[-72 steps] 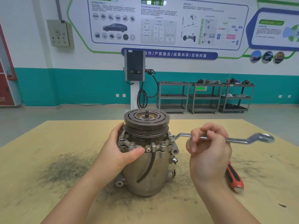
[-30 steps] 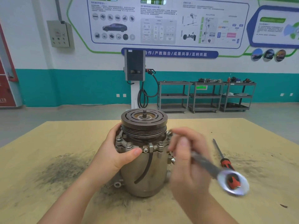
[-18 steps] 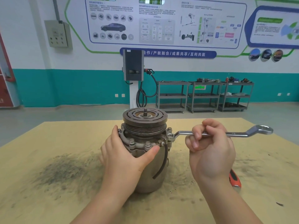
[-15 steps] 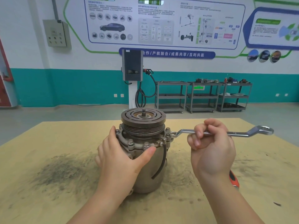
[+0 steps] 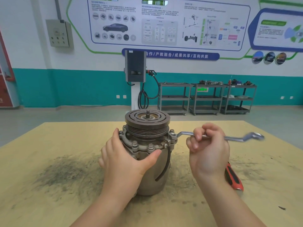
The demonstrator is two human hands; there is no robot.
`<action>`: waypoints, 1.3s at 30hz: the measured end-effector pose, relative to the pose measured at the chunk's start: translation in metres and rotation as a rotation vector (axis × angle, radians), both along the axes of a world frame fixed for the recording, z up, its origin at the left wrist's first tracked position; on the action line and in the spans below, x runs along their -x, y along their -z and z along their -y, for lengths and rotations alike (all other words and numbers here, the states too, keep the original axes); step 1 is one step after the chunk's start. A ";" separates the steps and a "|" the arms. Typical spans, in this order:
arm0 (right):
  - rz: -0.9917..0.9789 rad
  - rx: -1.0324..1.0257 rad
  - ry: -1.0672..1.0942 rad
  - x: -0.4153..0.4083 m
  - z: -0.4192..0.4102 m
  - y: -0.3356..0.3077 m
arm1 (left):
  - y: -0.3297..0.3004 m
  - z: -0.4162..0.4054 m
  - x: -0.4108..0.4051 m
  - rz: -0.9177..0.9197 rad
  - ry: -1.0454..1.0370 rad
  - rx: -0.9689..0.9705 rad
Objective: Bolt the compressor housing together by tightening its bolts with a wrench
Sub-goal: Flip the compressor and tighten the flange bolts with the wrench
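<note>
Grey cast-metal compressor housing stands upright at the middle of the tan wooden tabletop, dark grooved pulley disc on top. Ring of silver flange bolts runs just below the pulley.

Left hand wraps the housing's left side, thumb lying across the front just under the flange, fingers round the far side. It hides most of the left wall.

Right hand is curled round the shank of a slim silver offset ring wrench. Wrench lies about level; near ring sits on the bolt at the flange's right edge, far end sticks out right, blurred.

Black curved strap or hose hangs down the housing's right front.

Red-and-black tool handle lies on the table right of the housing, partly behind the right wrist; type unclear. Dark grimy smear on the table to the left.

Behind: grey wall charger unit with cable, three grey shelf carts, wall poster boards.
</note>
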State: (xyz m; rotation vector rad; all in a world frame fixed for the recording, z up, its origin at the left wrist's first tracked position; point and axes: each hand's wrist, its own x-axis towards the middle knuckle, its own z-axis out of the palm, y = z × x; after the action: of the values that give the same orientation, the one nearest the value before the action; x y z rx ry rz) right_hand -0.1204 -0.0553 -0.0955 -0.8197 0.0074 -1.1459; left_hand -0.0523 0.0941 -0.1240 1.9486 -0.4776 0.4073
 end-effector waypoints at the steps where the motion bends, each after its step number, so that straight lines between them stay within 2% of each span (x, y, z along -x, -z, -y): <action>1: 0.033 0.116 0.125 0.001 -0.011 0.006 | 0.000 0.000 0.000 -0.002 0.001 0.001; 3: 0.013 0.491 0.378 0.001 -0.032 0.018 | 0.000 0.001 -0.001 -0.007 -0.002 -0.007; 5: -0.120 0.892 0.548 -0.004 -0.048 0.030 | 0.001 0.002 -0.002 -0.009 -0.016 -0.017; 7: -0.195 1.087 0.610 -0.006 -0.054 0.033 | 0.001 0.003 -0.002 -0.004 -0.028 -0.025; 9: -0.133 0.971 0.556 -0.002 -0.053 0.025 | 0.002 0.002 -0.003 0.011 -0.018 -0.025; 12: 0.060 0.554 0.339 0.013 -0.037 0.004 | 0.000 -0.003 -0.007 0.017 0.024 -0.023; 15: -0.012 0.206 0.097 0.017 -0.015 -0.013 | -0.002 -0.009 -0.018 -0.014 0.125 -0.008; 18: -0.078 0.001 -0.156 0.013 -0.005 -0.016 | -0.006 -0.014 -0.029 -0.084 0.273 0.051; 23: -0.126 -0.056 -0.346 0.011 0.010 -0.018 | -0.007 -0.018 -0.038 -0.118 0.375 0.100; 29: -0.251 0.026 -0.343 0.008 0.021 -0.019 | -0.005 -0.018 -0.038 -0.134 0.404 0.106; 34: -0.186 -0.021 -0.423 0.007 0.025 -0.017 | -0.005 -0.018 -0.038 -0.138 0.393 0.095; 39: -0.124 -0.038 -0.367 0.007 0.020 -0.014 | -0.004 -0.018 -0.038 -0.136 0.397 0.086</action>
State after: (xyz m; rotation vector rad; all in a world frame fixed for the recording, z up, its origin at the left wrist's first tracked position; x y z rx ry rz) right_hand -0.1278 -0.0751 -0.0813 -0.8176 -0.0175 -0.7461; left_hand -0.0139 0.1126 -0.1199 1.7324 -0.7268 0.0403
